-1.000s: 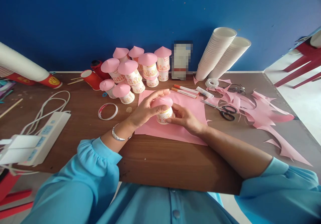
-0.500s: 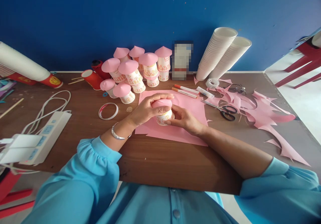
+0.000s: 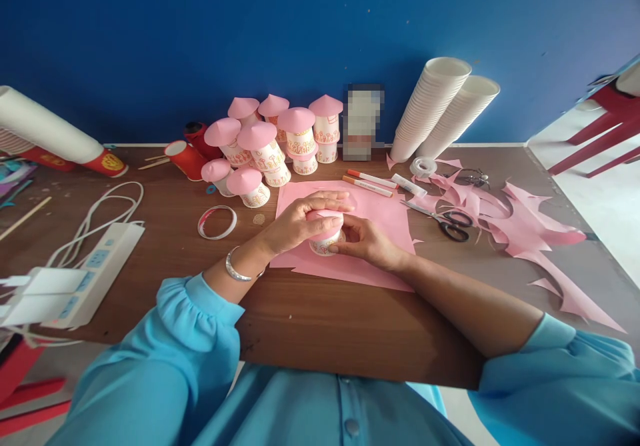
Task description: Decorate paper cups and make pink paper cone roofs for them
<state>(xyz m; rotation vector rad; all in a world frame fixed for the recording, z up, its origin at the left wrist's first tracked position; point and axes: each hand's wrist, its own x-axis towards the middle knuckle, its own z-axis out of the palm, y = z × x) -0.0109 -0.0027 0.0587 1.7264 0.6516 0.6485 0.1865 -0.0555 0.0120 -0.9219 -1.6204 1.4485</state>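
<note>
A small paper cup with a pink paper cone roof stands upside down on a pink paper sheet. My left hand is cupped over the pink roof, fingers curled round it. My right hand grips the printed cup body from the right side. Both hands meet at the cup in the middle of the wooden table.
Several finished pink-roofed cups crowd the back by the blue wall. Stacks of white cups lean at back right. Scissors, markers, a tape roll and pink scraps lie right. A tape ring and power strip lie left.
The cup has sunk a little lower on the pink sheet, and my left hand now covers more of its roof. My right hand stays on the cup's side.
</note>
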